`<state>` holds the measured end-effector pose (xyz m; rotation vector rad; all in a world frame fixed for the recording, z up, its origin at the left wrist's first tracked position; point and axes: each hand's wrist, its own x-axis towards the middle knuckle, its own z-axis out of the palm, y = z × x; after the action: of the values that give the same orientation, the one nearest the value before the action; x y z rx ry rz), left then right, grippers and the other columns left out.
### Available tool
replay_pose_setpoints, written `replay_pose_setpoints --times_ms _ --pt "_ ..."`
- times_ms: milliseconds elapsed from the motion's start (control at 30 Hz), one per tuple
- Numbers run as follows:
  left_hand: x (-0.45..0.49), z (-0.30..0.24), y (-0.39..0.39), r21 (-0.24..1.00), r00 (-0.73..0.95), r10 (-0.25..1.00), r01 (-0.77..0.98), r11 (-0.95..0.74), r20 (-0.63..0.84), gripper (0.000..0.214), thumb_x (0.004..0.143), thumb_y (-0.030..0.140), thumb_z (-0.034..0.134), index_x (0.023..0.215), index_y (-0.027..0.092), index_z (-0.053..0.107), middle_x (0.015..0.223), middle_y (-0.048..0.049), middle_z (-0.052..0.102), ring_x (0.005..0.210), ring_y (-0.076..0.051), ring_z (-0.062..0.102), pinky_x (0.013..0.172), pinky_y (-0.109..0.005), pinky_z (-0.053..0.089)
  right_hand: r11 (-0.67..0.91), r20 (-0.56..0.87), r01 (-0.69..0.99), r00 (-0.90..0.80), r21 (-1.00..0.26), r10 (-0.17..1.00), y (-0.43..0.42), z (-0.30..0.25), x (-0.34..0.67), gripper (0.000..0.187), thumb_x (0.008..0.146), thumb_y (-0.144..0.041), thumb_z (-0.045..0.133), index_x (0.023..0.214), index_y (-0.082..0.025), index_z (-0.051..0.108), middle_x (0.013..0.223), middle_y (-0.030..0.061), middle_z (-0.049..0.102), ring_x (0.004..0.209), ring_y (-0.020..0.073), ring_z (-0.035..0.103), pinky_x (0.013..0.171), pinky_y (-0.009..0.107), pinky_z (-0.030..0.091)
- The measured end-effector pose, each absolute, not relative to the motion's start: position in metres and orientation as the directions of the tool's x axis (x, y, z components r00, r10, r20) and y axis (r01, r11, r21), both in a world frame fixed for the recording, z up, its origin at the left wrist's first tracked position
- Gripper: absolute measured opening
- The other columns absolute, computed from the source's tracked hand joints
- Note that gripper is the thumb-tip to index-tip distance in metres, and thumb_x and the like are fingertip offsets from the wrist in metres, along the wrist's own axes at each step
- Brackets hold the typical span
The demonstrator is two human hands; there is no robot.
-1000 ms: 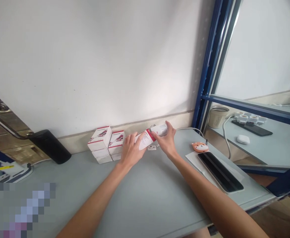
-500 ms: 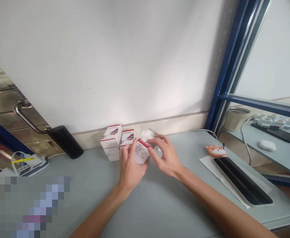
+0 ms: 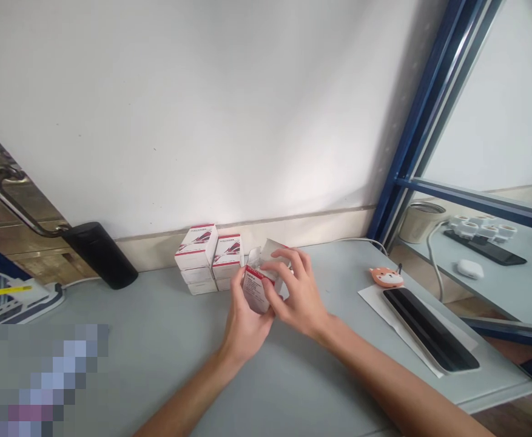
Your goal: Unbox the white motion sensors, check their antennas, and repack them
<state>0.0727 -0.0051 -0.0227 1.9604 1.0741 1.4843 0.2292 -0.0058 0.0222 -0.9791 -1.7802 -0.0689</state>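
A small white and red carton (image 3: 257,285) is held upright above the grey table (image 3: 165,340), its top flaps open. My left hand (image 3: 244,321) wraps it from below and behind. My right hand (image 3: 295,291) grips its right side, fingers curled over the open top. Just behind stands a stack of matching white and red boxes (image 3: 208,258) against the wall.
A dark phone (image 3: 429,331) lies on white paper at the right, with an orange fox-shaped item (image 3: 386,277) beside it. A black cylinder (image 3: 99,263) leans at the left. Blue shelf posts (image 3: 423,121) rise at the right; beyond them are a metal cup (image 3: 421,221) and a white earbud case (image 3: 469,268).
A long white object was pushed into the carton and is no longer seen. Both hands drew the carton nearer and turned it upright, and the right hand closed over its open top.
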Motion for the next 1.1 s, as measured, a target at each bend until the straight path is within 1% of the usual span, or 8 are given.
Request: replay_pose_setpoints --times_ms 100,233,467,567,633,800,967,1100 --pt "0.071 -0.022 -0.011 0.77 0.224 0.789 0.187 -0.61 0.571 0.082 0.09 0.025 0.076 0.153 0.029 0.024 0.144 -0.02 0.055 0.128 -0.032 0.064 0.1 -0.052 0.06 0.691 0.78 0.596 -0.165 -0.409 0.604 -0.005 0.021 0.231 0.027 0.101 -0.024 0.056 0.127 -0.027 0.062 0.131 0.013 0.057 0.124 0.0291 0.054 0.105 0.052 0.051" --pt "0.057 -0.007 -0.016 0.781 0.376 0.756 0.119 -0.613 0.536 0.069 0.094 0.022 0.069 0.149 0.033 0.028 0.134 -0.0159 0.061 0.113 -0.029 0.071 0.084 -0.046 0.067 0.745 0.802 0.578 -0.242 -0.333 0.546 -0.008 0.023 0.231 0.024 0.098 -0.022 0.054 0.12 -0.024 0.064 0.133 0.0135 0.055 0.129 0.0306 0.053 0.107 0.053 0.047" --pt "0.029 0.0 -0.011 0.762 0.291 0.768 0.162 -0.628 0.571 0.064 0.1 0.025 0.061 0.155 0.034 0.03 0.14 -0.0155 0.062 0.123 -0.029 0.068 0.099 -0.048 0.062 0.753 0.949 0.641 -0.122 -0.149 0.292 -0.007 0.021 0.24 0.019 0.095 -0.015 0.046 0.094 -0.025 0.062 0.119 0.0111 0.062 0.109 0.0289 0.061 0.091 0.049 0.051" --pt "0.022 -0.007 -0.008 0.71 0.282 0.74 0.218 -0.669 0.611 0.052 0.098 0.025 0.063 0.146 0.034 0.043 0.127 -0.0131 0.064 0.104 -0.026 0.073 0.085 -0.042 0.065 0.598 0.907 0.729 0.074 -0.332 0.414 0.011 0.019 0.257 0.022 0.099 -0.016 0.045 0.095 -0.026 0.064 0.11 0.0095 0.068 0.101 0.028 0.063 0.088 0.049 0.051" --pt "0.02 -0.01 -0.009 0.671 0.244 0.703 0.213 -0.71 0.667 0.044 0.096 0.024 0.067 0.134 0.033 0.047 0.118 -0.0103 0.064 0.09 -0.022 0.072 0.075 -0.037 0.064 0.477 0.81 0.783 0.056 -0.399 0.584 0.027 0.012 0.271 0.017 0.1 -0.021 0.051 0.1 -0.027 0.067 0.107 0.0085 0.071 0.106 0.0295 0.063 0.093 0.05 0.051" --pt "0.023 -0.013 -0.008 0.66 0.118 0.694 0.232 -0.715 0.711 0.038 0.09 0.023 0.075 0.114 0.029 0.045 0.123 -0.0116 0.058 0.099 -0.02 0.068 0.077 -0.033 0.062 0.358 0.571 0.893 -0.149 -0.273 0.808 0.059 -0.029 0.295 0.014 0.097 -0.032 0.064 0.104 -0.026 0.074 0.121 0.0079 0.076 0.144 0.0411 0.044 0.116 0.063 0.037" --pt "0.028 -0.022 -0.002 0.67 0.055 0.701 0.246 -0.7 0.711 0.043 0.087 0.023 0.08 0.114 0.028 0.046 0.125 -0.0104 0.057 0.103 -0.018 0.066 0.081 -0.031 0.06 0.307 0.483 0.897 -0.125 -0.318 0.867 0.061 -0.037 0.291 0.011 0.097 -0.032 0.065 0.095 -0.024 0.073 0.106 0.0092 0.079 0.141 0.0402 0.048 0.115 0.062 0.039" --pt "0.034 -0.028 -0.004 0.632 -0.009 0.654 0.264 -0.728 0.757 0.046 0.086 0.022 0.081 0.115 0.028 0.046 0.114 -0.0044 0.059 0.099 -0.016 0.066 0.084 -0.031 0.058 0.409 0.687 0.789 0.024 -0.459 0.726 0.033 0.008 0.276 0.015 0.099 -0.04 0.065 0.105 -0.027 0.069 0.105 0.0079 0.077 0.115 0.0325 0.062 0.096 0.05 0.053"
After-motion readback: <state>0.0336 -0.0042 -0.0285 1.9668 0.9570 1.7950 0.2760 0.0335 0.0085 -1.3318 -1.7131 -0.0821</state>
